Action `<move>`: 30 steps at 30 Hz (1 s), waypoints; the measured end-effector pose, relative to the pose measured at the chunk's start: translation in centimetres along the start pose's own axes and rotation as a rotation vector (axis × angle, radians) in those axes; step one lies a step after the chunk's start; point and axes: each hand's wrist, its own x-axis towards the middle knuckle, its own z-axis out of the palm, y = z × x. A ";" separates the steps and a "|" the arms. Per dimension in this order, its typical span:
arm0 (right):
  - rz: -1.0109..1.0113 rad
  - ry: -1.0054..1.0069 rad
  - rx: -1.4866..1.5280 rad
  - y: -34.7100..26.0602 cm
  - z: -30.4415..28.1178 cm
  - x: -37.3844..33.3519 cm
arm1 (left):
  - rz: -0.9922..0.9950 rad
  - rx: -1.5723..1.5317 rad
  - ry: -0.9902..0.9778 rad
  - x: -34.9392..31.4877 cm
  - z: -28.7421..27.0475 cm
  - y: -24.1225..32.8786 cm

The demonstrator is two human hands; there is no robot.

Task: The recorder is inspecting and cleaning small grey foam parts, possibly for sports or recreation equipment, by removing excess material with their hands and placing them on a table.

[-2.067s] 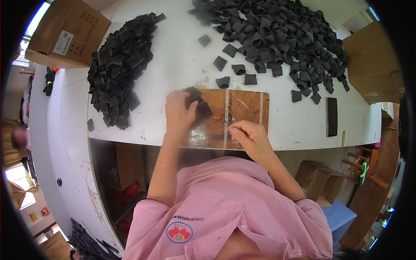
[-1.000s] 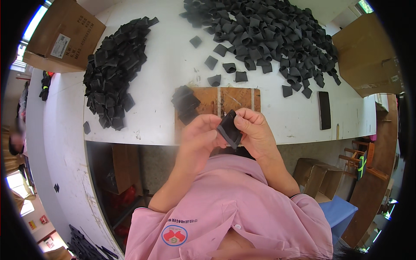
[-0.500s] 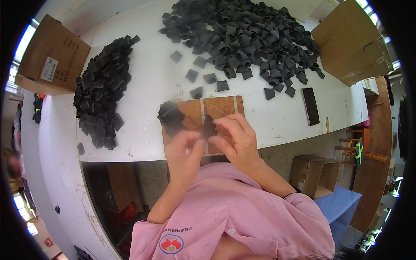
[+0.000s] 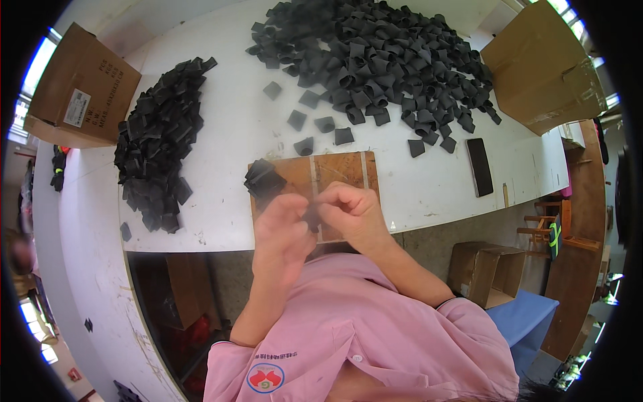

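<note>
My left hand (image 4: pixel 284 224) and my right hand (image 4: pixel 353 213) meet over a brown wooden board (image 4: pixel 341 167) at the table's near edge. Between their fingertips is a small black fabric-like piece (image 4: pixel 312 218), mostly covered by the fingers. Both hands are closed, thumbs and fingers pinched at the piece. Slight blur softens the left hand. Just beyond the left hand, a small stack of flat black pieces (image 4: pixel 262 179) rests on the board's left part.
A big heap of curled black pieces (image 4: pixel 382 60) covers the far table, with several loose ones before it. Flatter black pieces (image 4: pixel 161 134) are piled left. Cardboard boxes (image 4: pixel 87 87) stand at both sides. A dark phone (image 4: pixel 479 167) lies right.
The black piece has gone from standing up between my hands to mostly hidden in the fingers. My right hand has shifted slightly left and down; my left hand has risen and turned.
</note>
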 end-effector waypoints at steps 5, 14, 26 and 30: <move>0.620 -0.255 1.006 0.1 -0.1 -0.4 | 0.495 0.869 0.279 0.3 -1.0 -2.0; 0.175 -0.396 0.400 -4.8 0.1 3.0 | -0.009 -0.283 -0.146 0.9 -0.6 2.2; 0.224 -0.335 0.195 -1.5 0.4 4.3 | 0.532 0.602 0.156 2.1 0.2 1.2; -0.281 -0.060 -0.248 -2.7 0.3 2.9 | 0.814 1.058 -0.032 2.5 0.2 2.6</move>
